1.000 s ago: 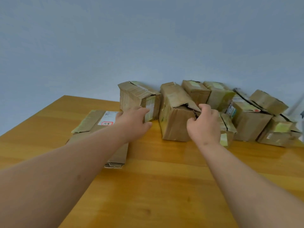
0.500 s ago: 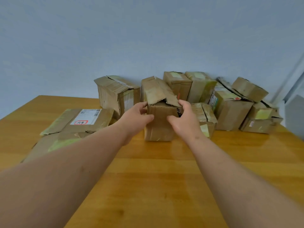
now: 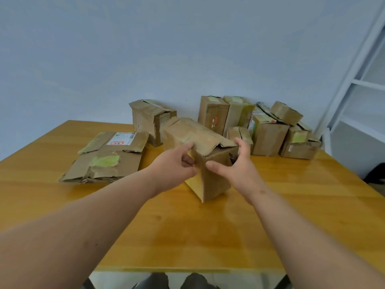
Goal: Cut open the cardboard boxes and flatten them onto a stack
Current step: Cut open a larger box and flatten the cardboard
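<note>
Head view: torn-topped cardboard box (image 3: 210, 155), contents hidden, gripped between left hand (image 3: 175, 167) and right hand (image 3: 239, 170).

1. The held box (image 3: 208, 155) stands on the table (image 3: 208, 236), left hand (image 3: 173, 165) at its left side, right hand (image 3: 239, 170) at its right.
2. Left of the grip lies a stack of flattened boxes (image 3: 108, 159).
3. Behind the grip, slightly left, stands one upright box (image 3: 152, 119).
4. Behind and right of the grip, a cluster of boxes (image 3: 268, 130) crowds against the wall (image 3: 187, 49).
5. Far right stands a shelf frame (image 3: 362, 80).
</note>
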